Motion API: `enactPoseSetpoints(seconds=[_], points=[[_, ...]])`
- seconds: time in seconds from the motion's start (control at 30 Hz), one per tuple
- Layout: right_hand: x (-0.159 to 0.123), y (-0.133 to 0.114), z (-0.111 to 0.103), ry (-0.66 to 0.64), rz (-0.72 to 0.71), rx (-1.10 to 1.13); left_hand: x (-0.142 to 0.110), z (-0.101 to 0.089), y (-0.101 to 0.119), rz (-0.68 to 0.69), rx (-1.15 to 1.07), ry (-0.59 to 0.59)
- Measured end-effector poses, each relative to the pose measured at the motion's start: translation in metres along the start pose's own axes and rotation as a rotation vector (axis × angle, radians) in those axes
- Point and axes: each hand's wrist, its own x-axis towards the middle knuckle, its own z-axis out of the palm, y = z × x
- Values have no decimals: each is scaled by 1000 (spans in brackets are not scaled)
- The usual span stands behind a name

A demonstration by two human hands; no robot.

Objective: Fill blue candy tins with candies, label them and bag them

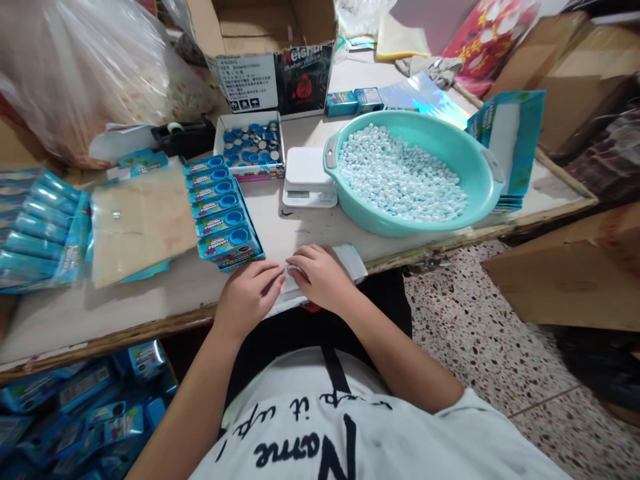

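Note:
At the front edge of the table, my left hand (251, 293) and my right hand (320, 275) almost meet. Their fingers are bent and closed on a pale, shiny flat sheet (356, 261); its exact kind I cannot make out. Much of the sheet is hidden under my right hand. Just beyond my left hand stands a row of small blue boxes (225, 217) with round openings, in a blue tray. Past my right hand sits a turquoise basin (425, 227) holding many small pale-blue tablets (400, 177).
A white scale (306, 175) touches the basin's left side. Behind it are a carton of blue round caps (253, 143) and a large cardboard box (255, 73). Flat cardboard (145, 220) and packed blue boxes (40, 227) lie left. More blue boxes (90, 407) fill the space below the table.

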Motion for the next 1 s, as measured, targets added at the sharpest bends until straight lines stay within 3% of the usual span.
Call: enactPoseSetpoints(seconds=[0.2,0.63,0.8,1.0], points=[[-1,0,2,2,2,21,4,-1,1,-11,55,-39],[-3,2,5,33,0,38,2,-2,4,38,51,15],[0,3,3,34,28,73,-1,-4,6,142,93,18],[6,9,1,17,4,109,-4,-6,7,262,-46,35]])
